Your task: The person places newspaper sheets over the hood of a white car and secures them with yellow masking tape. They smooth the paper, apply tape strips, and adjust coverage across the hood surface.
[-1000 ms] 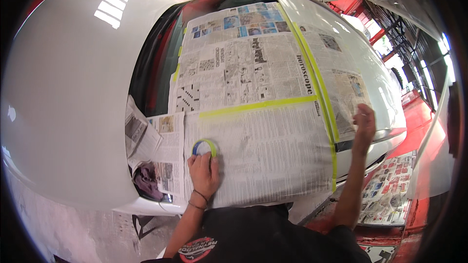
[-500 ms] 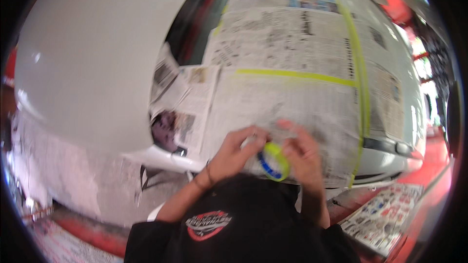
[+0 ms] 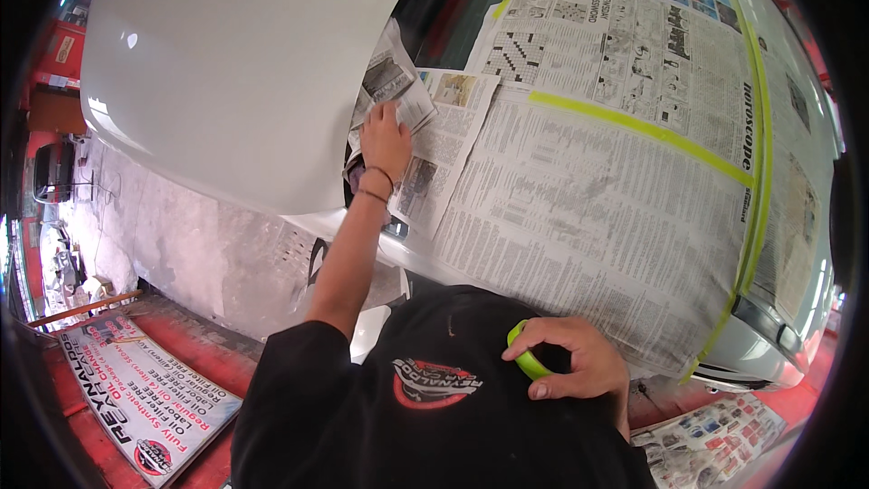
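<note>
My left hand [image 3: 386, 143] reaches over the gap beside the white hood and lies on a loose, folded newspaper sheet [image 3: 418, 107]; its fingers point away from me and hold nothing that I can make out. Close to my body, my right hand [image 3: 581, 360] grips a roll of bright yellow-green masking tape [image 3: 532, 362] between thumb and fingers. A large newspaper sheet [image 3: 579, 226] covers the car's side and window area. Strips of yellow-green tape [image 3: 638, 131] run across it and down its right edge.
The smooth white hood [image 3: 244, 63] fills the left. A door handle [image 3: 765, 330] shows beyond the taped edge at right. Printed boards [image 3: 145, 398] stand at lower left, and another board [image 3: 711, 439] is at lower right. Concrete floor [image 3: 213, 231] lies below the car.
My left hand has left the tape roll and moved forward and left onto the loose newspaper. My right hand has drawn the roll back toward my body. The view has shifted left.
</note>
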{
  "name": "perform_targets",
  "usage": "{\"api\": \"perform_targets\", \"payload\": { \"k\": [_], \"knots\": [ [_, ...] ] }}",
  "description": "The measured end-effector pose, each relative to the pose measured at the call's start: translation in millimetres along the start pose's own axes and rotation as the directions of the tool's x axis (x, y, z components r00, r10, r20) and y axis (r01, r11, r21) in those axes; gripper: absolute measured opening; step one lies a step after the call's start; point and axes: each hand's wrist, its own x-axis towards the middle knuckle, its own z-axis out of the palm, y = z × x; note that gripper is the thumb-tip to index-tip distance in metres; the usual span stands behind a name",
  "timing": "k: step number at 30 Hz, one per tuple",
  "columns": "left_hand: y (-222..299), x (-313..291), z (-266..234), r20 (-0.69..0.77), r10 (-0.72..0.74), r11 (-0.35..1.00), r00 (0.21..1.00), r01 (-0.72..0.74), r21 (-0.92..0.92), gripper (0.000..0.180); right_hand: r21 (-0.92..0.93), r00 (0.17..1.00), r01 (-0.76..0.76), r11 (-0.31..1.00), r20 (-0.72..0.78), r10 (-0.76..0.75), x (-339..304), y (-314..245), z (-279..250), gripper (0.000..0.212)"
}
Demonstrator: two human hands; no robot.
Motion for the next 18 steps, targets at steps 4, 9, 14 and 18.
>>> {"api": "perform_targets", "payload": {
  "k": [4, 9, 14, 18],
  "knots": [
    [15.7, 41.2, 1.9, 0.047, 0.134, 0.984, 0.990, -0.127, -0.128, 0.042, -0.090, 0.991, -0.045, 0.995, -0.128, 0.033, -10.5, 9.7, -9.2, 0.037],
    [81.2, 35.1, 6.5, 0.065, 0.232, 0.961, 0.971, -0.218, -0.173, 0.049, 0.258, 0.936, -0.113, 0.959, -0.296, 0.190, -24.9, 17.6, -19.4, 0.033],
    [105.7, 49.3, 22.2, 0.191, 0.168, 0.985, 0.967, -0.170, -0.004, 0.044, 0.289, 0.886, -0.083, 0.954, -0.417, 0.204, -14.4, 19.3, -18.7, 0.031],
    [121.6, 54.6, 12.0, 0.213, 0.202, 0.978, 0.956, -0.208, 0.005, 0.040, 0.340, 0.884, -0.052, 0.939, -0.422, 0.202, -15.3, 27.7, -25.5, 0.031]
  ]
}}
